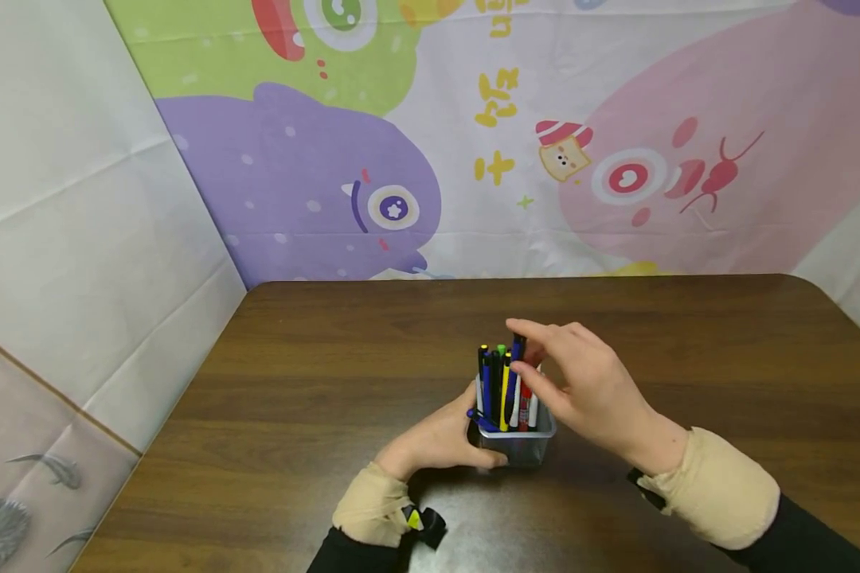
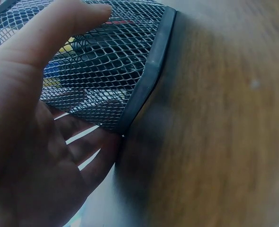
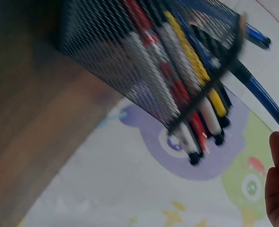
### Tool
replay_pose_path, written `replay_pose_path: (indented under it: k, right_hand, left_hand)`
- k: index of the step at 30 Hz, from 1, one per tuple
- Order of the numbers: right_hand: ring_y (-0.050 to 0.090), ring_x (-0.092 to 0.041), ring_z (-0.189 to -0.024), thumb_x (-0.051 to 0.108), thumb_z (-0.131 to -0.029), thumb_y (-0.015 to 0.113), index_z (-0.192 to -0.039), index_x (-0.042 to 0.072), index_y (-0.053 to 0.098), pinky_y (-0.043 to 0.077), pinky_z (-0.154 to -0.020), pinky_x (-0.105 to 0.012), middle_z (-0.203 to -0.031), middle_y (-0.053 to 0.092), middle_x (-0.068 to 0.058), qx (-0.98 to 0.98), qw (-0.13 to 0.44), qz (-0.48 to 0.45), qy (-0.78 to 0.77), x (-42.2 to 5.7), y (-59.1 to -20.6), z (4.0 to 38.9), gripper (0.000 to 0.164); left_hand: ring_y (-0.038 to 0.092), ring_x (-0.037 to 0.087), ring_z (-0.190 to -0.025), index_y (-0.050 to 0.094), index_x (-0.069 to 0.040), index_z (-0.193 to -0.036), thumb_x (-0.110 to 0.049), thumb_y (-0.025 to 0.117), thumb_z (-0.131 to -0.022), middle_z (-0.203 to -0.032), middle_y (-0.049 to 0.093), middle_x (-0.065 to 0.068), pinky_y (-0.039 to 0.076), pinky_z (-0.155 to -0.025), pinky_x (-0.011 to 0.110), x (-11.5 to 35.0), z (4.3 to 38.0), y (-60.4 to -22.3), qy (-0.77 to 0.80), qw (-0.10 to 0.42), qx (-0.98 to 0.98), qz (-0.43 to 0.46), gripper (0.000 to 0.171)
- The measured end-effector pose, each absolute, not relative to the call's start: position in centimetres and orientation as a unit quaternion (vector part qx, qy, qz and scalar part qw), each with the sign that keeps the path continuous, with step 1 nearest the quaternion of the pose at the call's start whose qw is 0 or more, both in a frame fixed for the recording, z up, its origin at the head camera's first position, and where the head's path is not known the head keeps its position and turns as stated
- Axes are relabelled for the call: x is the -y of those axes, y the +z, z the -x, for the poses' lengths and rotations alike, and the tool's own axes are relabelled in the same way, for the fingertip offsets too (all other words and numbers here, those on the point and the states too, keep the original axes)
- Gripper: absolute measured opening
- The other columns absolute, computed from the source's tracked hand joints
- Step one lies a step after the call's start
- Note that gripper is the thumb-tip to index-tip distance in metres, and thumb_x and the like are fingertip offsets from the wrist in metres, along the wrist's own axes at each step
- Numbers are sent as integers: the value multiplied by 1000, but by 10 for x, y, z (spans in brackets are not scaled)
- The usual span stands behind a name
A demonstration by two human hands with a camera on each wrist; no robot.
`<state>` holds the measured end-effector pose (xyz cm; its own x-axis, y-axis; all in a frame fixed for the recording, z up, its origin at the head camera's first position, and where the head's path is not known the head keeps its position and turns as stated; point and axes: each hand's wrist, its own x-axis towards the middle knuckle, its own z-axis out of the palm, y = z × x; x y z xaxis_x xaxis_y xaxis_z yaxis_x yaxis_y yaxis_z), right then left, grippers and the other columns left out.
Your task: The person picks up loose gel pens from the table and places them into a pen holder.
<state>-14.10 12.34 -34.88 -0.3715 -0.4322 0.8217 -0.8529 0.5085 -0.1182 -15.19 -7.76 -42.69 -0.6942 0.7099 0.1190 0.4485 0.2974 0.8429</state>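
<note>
A metal mesh pen holder [image 1: 526, 452] stands on the table, packed with several pens and markers in black, blue, yellow, white and red. My left hand [image 1: 437, 434] grips its left side, the thumb across the near face and the fingers behind, as the left wrist view shows against the mesh [image 2: 106, 61]. Above the rim, my right hand [image 1: 595, 390] pinches the upper end of a blue pen [image 3: 267, 99] between thumb and fingers. That pen's lower part is still within the holder. A yellow pen [image 3: 203, 75] and a red marker [image 3: 141, 21] stand close by.
The brown wooden table [image 1: 294, 430] extends around the holder on all sides. Behind its far edge hangs a cartoon-printed cloth [image 1: 502, 223], and a white cloth wall [image 1: 79, 199] rises at the left. Another blue pen [image 1: 482, 420] leans out over the holder's left rim.
</note>
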Motion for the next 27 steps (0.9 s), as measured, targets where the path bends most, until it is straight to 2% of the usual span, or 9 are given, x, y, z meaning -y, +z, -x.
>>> replay_pose_path:
  k: [4,9,16,24,27]
  right_hand:
    - [50,-11,-72,25,-87,60,-121,5,56,42,-56,-27,-80,61,2,802,345,-410,265,-122,-361,141,40]
    - [50,-9,-72,18,-81,67,-121,7,56,44,-57,-26,-79,61,4,814,317,-412,258,-119,-374,140,44]
    - [47,-6,-69,14,-78,69,-125,9,55,44,-62,-28,-78,56,8,823,306,-414,241,-116,-388,141,50]
    - [39,-5,-63,13,-76,71,-130,4,49,48,-83,-35,-72,46,6,846,302,-377,225,-117,-397,149,59]
    - [38,-4,-62,12,-75,71,-132,4,47,46,-88,-38,-73,45,6,849,299,-373,226,-118,-400,150,62]
  left_hand:
    - [49,9,-106,14,-19,-143,-18,75,-71,-122,50,4,38,-94,29,78,157,-438,464,144,-797,-360,95]
    - [50,9,-106,6,-27,-145,-25,75,-72,-125,48,3,39,-93,30,79,163,-451,466,145,-793,-366,101]
    - [50,8,-107,6,-26,-145,-26,75,-72,-127,47,2,39,-94,29,79,164,-454,469,146,-790,-368,101]
    - [49,8,-107,11,-22,-144,-24,75,-70,-126,48,3,38,-95,29,78,161,-449,465,141,-796,-361,98]
    - [49,8,-109,8,-25,-145,-24,76,-71,-128,46,1,38,-95,29,78,162,-448,471,141,-788,-369,100]
